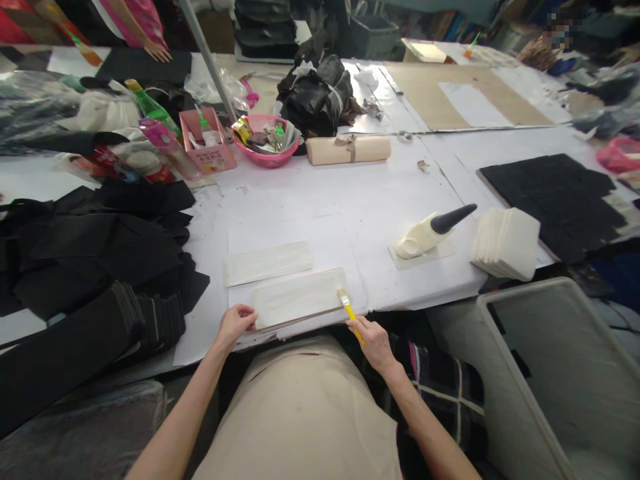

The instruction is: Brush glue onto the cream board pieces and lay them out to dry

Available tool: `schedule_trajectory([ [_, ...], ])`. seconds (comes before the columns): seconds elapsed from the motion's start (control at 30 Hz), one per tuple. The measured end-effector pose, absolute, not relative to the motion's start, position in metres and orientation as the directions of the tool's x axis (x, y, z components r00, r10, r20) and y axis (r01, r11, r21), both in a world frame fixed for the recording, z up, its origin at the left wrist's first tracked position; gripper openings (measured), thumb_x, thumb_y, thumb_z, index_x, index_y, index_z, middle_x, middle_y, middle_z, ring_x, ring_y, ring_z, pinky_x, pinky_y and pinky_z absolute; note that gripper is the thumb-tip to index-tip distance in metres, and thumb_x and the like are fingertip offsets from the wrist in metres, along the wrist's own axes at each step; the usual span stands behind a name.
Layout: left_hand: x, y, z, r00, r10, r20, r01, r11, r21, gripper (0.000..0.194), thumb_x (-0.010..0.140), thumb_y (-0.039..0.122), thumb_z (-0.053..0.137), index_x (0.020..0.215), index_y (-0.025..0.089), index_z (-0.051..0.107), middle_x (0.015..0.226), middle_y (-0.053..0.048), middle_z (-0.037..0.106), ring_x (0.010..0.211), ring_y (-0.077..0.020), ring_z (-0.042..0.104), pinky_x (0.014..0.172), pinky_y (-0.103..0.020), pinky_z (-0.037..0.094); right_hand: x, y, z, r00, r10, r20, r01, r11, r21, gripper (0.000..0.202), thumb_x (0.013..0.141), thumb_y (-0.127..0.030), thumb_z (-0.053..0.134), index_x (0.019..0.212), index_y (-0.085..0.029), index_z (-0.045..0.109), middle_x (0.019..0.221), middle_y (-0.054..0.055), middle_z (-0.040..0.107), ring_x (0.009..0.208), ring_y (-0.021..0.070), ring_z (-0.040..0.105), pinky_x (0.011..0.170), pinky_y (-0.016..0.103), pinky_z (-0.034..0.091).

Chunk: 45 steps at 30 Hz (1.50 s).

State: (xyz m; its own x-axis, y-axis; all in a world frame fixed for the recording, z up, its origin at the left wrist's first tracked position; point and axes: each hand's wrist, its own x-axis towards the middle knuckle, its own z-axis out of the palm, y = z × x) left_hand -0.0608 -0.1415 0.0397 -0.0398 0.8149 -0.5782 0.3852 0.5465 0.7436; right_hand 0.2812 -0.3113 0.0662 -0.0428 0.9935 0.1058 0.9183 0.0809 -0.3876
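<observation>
My right hand [373, 340] is closed around the yellow handle of a flat paintbrush [345, 298]. Its bristles rest on the right end of a whitish rectangular panel [300, 297] at the table's near edge. At the panel's lower left corner, my left hand [239, 323] pinches the edge between thumb and fingers. Just behind lies a second, similar whitish panel [270, 261], flat on the paper. Off to the right, a cream-coloured object with a black tapered end [430, 233] sits on a small translucent sheet.
Black fabric pieces [90, 247] are heaped at left. Stacked white pieces [506, 241] and a dark panel stack [550, 200] lie at right, above a grey bin [530, 373]. A pink basin [267, 157] and a beige roll [350, 150] stand behind. A co-worker's hand [157, 51] rests on black material.
</observation>
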Motion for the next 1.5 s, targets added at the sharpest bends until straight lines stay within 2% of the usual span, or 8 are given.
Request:
schedule_trajectory([
  [0.33, -0.056, -0.142, 0.042, -0.059, 0.815, -0.576, 0.384, 0.551, 0.741, 0.029, 0.050, 0.028, 0.070, 0.071, 0.016, 0.055, 0.054, 0.003, 0.059, 0.044, -0.0137, 0.058, 0.047, -0.026, 0.050, 0.289, -0.269, 0.066, -0.028, 0.991, 0.128, 0.912, 0.078, -0.403, 0.025, 0.098, -0.024, 0.041, 0.108, -0.023, 0.064, 0.090, 0.006, 0.069, 0.077, 0.0160, 0.060, 0.068, 0.025, 0.041],
  [0.6, -0.051, -0.146, 0.043, -0.156, 0.790, -0.593, 0.338, 0.606, 0.720, 0.029, 0.049, 0.026, 0.070, 0.071, 0.015, 0.055, 0.053, 0.003, 0.059, 0.043, -0.0143, 0.059, 0.045, -0.024, 0.048, 0.303, -0.305, 0.054, -0.100, 0.989, 0.107, 0.915, 0.134, -0.380, 0.024, 0.098, -0.023, 0.044, 0.107, -0.024, 0.065, 0.096, 0.004, 0.070, 0.063, 0.0126, 0.056, 0.061, 0.026, 0.036],
  [0.83, -0.050, -0.145, 0.047, -0.165, 0.781, -0.602, 0.327, 0.619, 0.714, 0.030, 0.047, 0.025, 0.072, 0.070, 0.015, 0.056, 0.052, 0.003, 0.060, 0.043, -0.0145, 0.060, 0.044, -0.024, 0.048, 0.311, -0.333, 0.068, -0.181, 0.982, 0.049, 0.863, 0.182, -0.471, 0.025, 0.097, -0.023, 0.044, 0.112, -0.026, 0.064, 0.094, 0.004, 0.069, 0.062, 0.0128, 0.056, 0.059, 0.026, 0.039],
  [0.97, -0.051, -0.145, 0.049, -0.138, 0.782, -0.608, 0.316, 0.616, 0.721, 0.032, 0.045, 0.025, 0.075, 0.069, 0.015, 0.056, 0.052, 0.003, 0.060, 0.043, -0.0144, 0.059, 0.044, -0.024, 0.048, 0.301, -0.332, 0.081, -0.185, 0.981, 0.053, 0.777, 0.179, -0.604, 0.024, 0.096, -0.024, 0.046, 0.112, -0.026, 0.064, 0.094, 0.005, 0.070, 0.071, 0.0150, 0.061, 0.064, 0.027, 0.044],
  [1.13, -0.052, -0.144, 0.053, -0.103, 0.777, -0.621, 0.298, 0.619, 0.727, 0.034, 0.043, 0.025, 0.077, 0.068, 0.015, 0.056, 0.053, 0.003, 0.060, 0.044, -0.0136, 0.059, 0.046, -0.024, 0.049, 0.292, -0.315, 0.072, 0.010, 1.000, -0.011, 0.506, -0.015, -0.863, 0.023, 0.095, -0.031, 0.047, 0.110, -0.024, 0.062, 0.097, 0.005, 0.070, 0.080, 0.0171, 0.067, 0.073, 0.028, 0.053],
  [1.23, -0.052, -0.144, 0.053, -0.097, 0.783, -0.615, 0.303, 0.611, 0.731, 0.034, 0.043, 0.025, 0.077, 0.068, 0.015, 0.055, 0.054, 0.003, 0.060, 0.044, -0.0132, 0.059, 0.047, -0.025, 0.050, 0.306, -0.317, 0.062, 0.224, 0.973, -0.063, 0.413, -0.153, -0.898, 0.021, 0.094, -0.034, 0.048, 0.106, -0.023, 0.061, 0.091, 0.004, 0.070, 0.072, 0.0172, 0.069, 0.067, 0.028, 0.055],
  [1.33, -0.051, -0.145, 0.053, -0.100, 0.792, -0.602, 0.312, 0.600, 0.737, 0.033, 0.044, 0.026, 0.075, 0.068, 0.015, 0.055, 0.054, 0.003, 0.060, 0.044, -0.0134, 0.059, 0.045, -0.024, 0.049, 0.318, -0.323, 0.063, 0.356, 0.934, 0.013, 0.459, -0.163, -0.873, 0.018, 0.093, -0.031, 0.050, 0.104, -0.022, 0.060, 0.090, 0.006, 0.070, 0.074, 0.0190, 0.069, 0.070, 0.030, 0.055],
  [1.5, -0.051, -0.146, 0.051, -0.106, 0.794, -0.598, 0.303, 0.599, 0.741, 0.030, 0.047, 0.026, 0.074, 0.068, 0.016, 0.055, 0.054, 0.004, 0.059, 0.045, -0.0127, 0.058, 0.047, -0.024, 0.048, 0.278, -0.297, 0.070, 0.070, 0.995, 0.068, 0.408, 0.034, -0.912, 0.016, 0.091, -0.026, 0.053, 0.105, -0.024, 0.061, 0.093, 0.005, 0.071, 0.080, 0.0174, 0.069, 0.075, 0.029, 0.054],
])
